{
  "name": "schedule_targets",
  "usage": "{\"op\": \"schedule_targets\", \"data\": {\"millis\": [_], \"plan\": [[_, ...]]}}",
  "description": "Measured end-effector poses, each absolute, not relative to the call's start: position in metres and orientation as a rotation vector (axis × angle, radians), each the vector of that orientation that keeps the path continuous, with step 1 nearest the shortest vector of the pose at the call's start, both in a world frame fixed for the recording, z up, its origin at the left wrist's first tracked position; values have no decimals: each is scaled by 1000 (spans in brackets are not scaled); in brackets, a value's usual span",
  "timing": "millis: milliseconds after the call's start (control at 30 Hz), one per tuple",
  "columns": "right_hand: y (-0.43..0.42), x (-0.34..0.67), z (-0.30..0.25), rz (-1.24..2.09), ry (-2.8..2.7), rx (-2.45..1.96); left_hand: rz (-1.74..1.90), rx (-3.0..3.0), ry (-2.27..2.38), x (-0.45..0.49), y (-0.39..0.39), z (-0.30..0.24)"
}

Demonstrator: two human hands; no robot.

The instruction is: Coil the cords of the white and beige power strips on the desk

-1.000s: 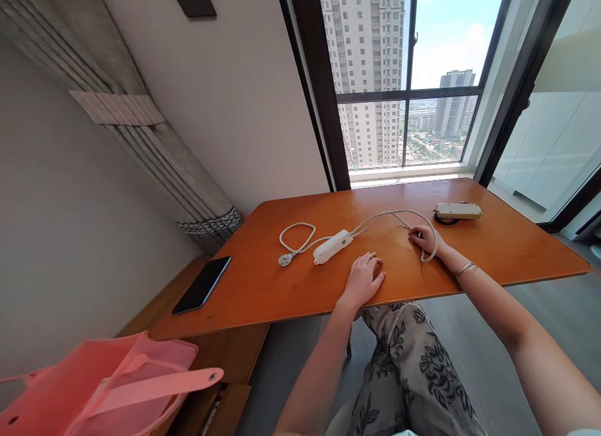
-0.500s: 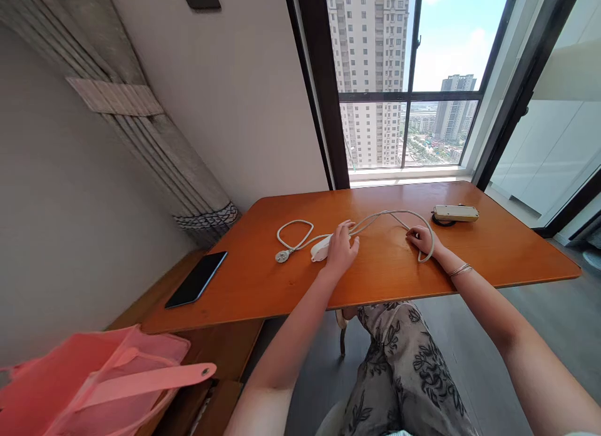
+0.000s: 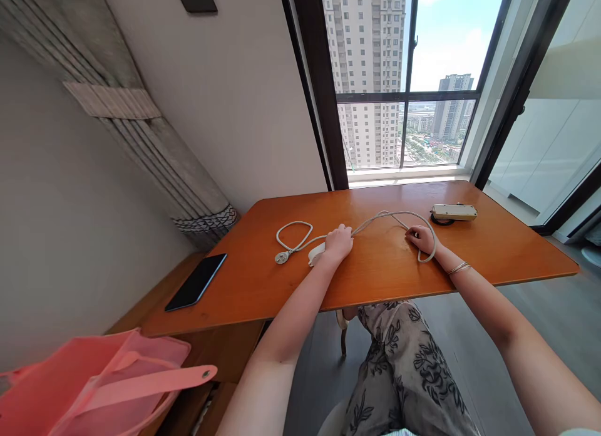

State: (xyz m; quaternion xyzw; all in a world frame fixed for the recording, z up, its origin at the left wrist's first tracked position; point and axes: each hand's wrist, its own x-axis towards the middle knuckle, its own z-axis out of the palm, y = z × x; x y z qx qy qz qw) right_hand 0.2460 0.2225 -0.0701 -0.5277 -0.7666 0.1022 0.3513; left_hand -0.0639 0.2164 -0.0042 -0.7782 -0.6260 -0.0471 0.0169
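Observation:
A white power strip (image 3: pixel 316 255) lies on the table, most of it hidden under my left hand (image 3: pixel 339 242), which is closed around it. Its white cord (image 3: pixel 387 213) loops across the tabletop to the right. My right hand (image 3: pixel 421 237) rests on the table with its fingers pinched on that cord, and a loop of it passes over the back of the hand near the wrist. Left of the strip, the plug (image 3: pixel 282 257) lies beside another cord loop (image 3: pixel 294 223).
A second, cream power strip (image 3: pixel 454 212) with a black cord sits at the table's back right. A dark tablet or phone (image 3: pixel 196 282) lies at the left edge of the wooden table (image 3: pixel 375 276). A pink bag (image 3: pixel 107 386) stands at lower left. The window (image 3: pixel 404 129) is behind.
My left hand's fingers, spread over the power strip before, have closed around it. My right hand and the cord have stayed nearly in place.

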Motion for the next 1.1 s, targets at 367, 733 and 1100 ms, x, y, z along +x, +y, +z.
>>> {"op": "schedule_targets", "data": {"millis": [367,733,1100], "plan": [[218,243,-66,327,-1910,-1407,-377,-2451,-2029,-69,213,21],[212,242,-60,536,-1720,-1305,-1363,-3138,-1699,-66,178,58],[139,251,12,863,-1330,-883,-2153,-3248,-1431,-53,138,67]]}}
